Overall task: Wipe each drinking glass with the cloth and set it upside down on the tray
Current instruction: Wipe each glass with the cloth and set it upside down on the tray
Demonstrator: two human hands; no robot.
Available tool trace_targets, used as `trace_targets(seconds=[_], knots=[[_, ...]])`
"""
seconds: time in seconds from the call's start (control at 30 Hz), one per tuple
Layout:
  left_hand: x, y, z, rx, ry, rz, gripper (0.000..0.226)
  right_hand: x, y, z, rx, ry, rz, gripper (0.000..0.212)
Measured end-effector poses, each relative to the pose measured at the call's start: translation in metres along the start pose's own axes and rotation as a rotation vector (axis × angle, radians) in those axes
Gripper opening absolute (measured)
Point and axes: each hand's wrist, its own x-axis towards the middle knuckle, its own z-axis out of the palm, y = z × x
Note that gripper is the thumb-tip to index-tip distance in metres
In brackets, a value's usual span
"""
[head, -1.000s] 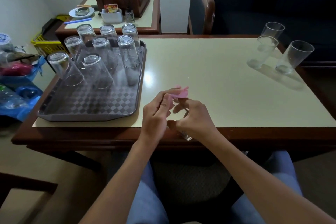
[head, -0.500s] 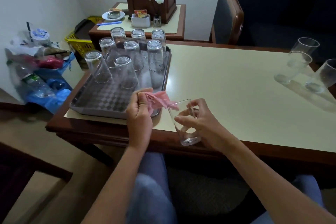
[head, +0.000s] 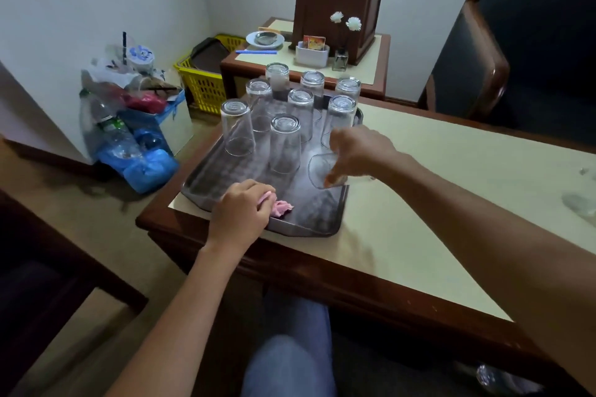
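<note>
While the right hand [head: 361, 151] clamps fingers and thumb round the glass [head: 322, 171] over the 4 o'clock corner of the tray [head: 303, 230], its long axis lies near level, mouth toward 9 o'clock, likely needing to tip downward. The left hand [head: 240, 213] grips the cloth [head: 281, 207] at 6 o'clock.

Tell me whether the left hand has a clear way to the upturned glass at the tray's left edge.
Probably yes. The left hand rests at the near edge of the tray, with only bare tray between it and that glass. It grips the pink cloth, though, which may hamper grasping.
</note>
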Motion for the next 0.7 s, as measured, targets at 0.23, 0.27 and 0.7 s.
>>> trace_targets(seconds=[0.23,0.27,0.7], knots=[[-0.002,-0.011,0.011,0.052,0.043,-0.003,0.017,0.044,-0.016,-0.001,-0.273,0.018,-0.070,0.055],[-0.001,-0.012,0.013,0.059,0.046,-0.004,0.014,0.049,-0.017,0.001,-0.275,0.014,-0.073,0.054],[0.004,-0.010,0.011,0.056,-0.034,-0.055,0.012,0.051,-0.009,0.012,0.005,0.042,-0.046,0.069]])
